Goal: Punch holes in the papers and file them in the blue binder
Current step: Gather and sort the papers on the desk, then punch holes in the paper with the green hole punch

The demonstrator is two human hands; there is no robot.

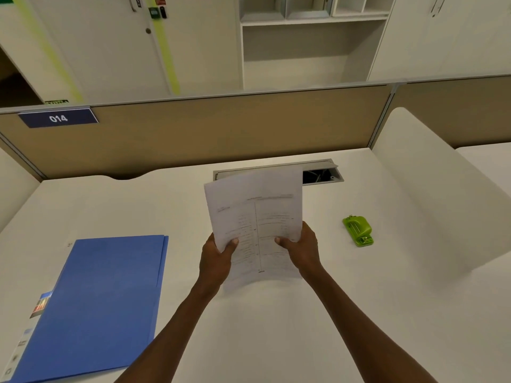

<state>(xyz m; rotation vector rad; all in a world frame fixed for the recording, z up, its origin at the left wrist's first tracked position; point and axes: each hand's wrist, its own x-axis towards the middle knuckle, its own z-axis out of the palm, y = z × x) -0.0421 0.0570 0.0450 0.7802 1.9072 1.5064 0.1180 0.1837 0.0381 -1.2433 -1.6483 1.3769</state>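
Note:
Both hands hold a stack of printed white papers (255, 217) upright above the middle of the white desk (276, 327). My left hand (217, 258) grips the stack's left edge, thumb on the front. My right hand (302, 246) grips the right edge the same way. The stack's bottom edge is close to the desk surface. A closed blue binder (94, 302) lies flat at the lower left. A small green hole punch (358, 230) sits on the desk to the right of the papers, apart from both hands.
A grey cable tray (323, 174) with an open lid sits in the desk behind the papers. A tan partition (221, 128) with a blue "014" sign (58, 118) bounds the back. A white divider panel (431, 194) stands at the right.

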